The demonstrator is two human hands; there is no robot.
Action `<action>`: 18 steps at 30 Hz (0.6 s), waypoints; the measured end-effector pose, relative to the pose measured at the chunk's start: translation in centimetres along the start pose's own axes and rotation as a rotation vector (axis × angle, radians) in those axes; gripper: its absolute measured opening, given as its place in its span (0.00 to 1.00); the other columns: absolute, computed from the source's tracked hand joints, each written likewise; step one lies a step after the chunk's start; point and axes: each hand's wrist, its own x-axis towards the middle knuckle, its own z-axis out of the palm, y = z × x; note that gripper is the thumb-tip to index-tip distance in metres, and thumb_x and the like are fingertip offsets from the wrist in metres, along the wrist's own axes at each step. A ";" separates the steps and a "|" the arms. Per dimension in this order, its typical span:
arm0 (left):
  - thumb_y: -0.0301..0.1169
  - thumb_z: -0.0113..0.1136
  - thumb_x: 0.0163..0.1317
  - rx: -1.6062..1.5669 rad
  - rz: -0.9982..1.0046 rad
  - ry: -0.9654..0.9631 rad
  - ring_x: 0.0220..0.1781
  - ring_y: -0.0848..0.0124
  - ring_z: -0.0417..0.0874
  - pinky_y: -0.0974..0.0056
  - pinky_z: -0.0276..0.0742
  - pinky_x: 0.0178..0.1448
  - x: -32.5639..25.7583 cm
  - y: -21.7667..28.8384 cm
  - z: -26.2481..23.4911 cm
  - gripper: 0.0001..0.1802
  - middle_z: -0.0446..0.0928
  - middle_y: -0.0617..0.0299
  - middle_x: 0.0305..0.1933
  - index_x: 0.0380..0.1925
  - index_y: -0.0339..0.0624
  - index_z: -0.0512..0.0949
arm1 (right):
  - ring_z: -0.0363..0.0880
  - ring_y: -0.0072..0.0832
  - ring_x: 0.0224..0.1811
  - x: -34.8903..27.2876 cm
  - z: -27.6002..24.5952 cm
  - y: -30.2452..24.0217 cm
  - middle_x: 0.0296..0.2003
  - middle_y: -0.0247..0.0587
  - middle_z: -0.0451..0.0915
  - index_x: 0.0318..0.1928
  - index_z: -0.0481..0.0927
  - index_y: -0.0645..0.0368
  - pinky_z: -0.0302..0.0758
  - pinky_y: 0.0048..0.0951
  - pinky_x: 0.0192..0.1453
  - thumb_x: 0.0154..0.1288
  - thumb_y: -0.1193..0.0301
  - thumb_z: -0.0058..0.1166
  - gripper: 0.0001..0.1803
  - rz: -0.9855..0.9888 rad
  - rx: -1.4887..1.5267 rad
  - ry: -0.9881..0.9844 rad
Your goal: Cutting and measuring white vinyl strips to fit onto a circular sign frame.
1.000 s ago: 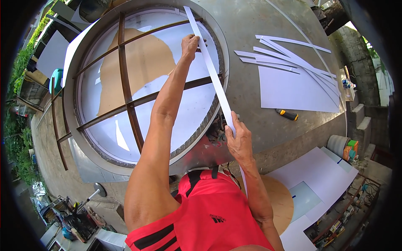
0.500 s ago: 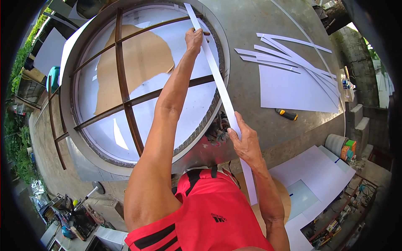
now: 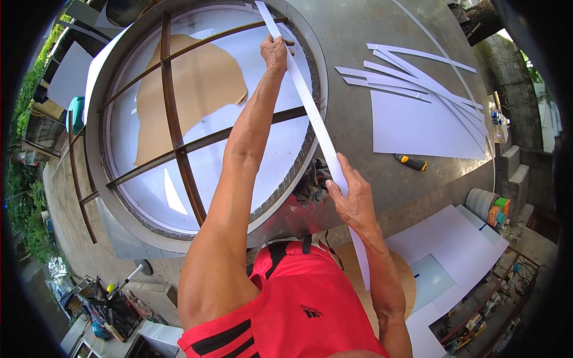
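Observation:
A long white strip runs slantwise in front of me, from the far edge of a round metal frame down past my waist. My left hand, reaching over the frame, is closed round the strip near its far end. Lower down, my right hand pinches the strip between thumb and fingers; its near end hangs beside my right forearm. The round frame has a wide grey rim and rusty crossbars. Inside it lie white sheeting and a torn-edged piece of brown cardboard.
On the metal tabletop at the right lie several loose white strips, a white sheet and a yellow-black cutter. Below the table's edge are a large white panel and a round brown board. Tools clutter the lower left.
Both hands keep their hold on the strip. Its near end has swung slightly to the right, and the left hand has shifted a little farther away. The view has moved slightly.

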 end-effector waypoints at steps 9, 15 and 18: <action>0.22 0.48 0.61 -0.066 -0.110 -0.027 0.18 0.64 0.80 0.60 0.78 0.22 2.3 1.2 -0.2 0.20 0.83 0.47 0.32 0.54 0.30 0.69 | 0.80 0.54 0.46 0.9 -0.3 -1.4 0.46 0.64 0.79 0.70 0.64 0.66 0.75 0.44 0.52 0.66 0.73 0.54 0.32 -0.082 0.137 0.013; 0.23 0.47 0.67 -0.118 -0.118 -0.075 0.23 0.62 0.83 0.57 0.81 0.22 3.3 0.6 -0.4 0.20 0.81 0.48 0.37 0.58 0.33 0.66 | 0.80 0.55 0.46 1.2 0.9 0.4 0.43 0.62 0.79 0.70 0.63 0.66 0.75 0.46 0.52 0.67 0.71 0.53 0.32 -0.080 0.062 -0.010; 0.24 0.46 0.70 -0.088 -0.071 -0.067 0.23 0.64 0.82 0.58 0.80 0.22 3.6 -0.2 -0.5 0.18 0.80 0.49 0.37 0.59 0.36 0.66 | 0.79 0.55 0.45 1.2 1.7 0.7 0.40 0.61 0.78 0.70 0.63 0.65 0.75 0.47 0.51 0.68 0.69 0.53 0.32 -0.062 -0.024 -0.028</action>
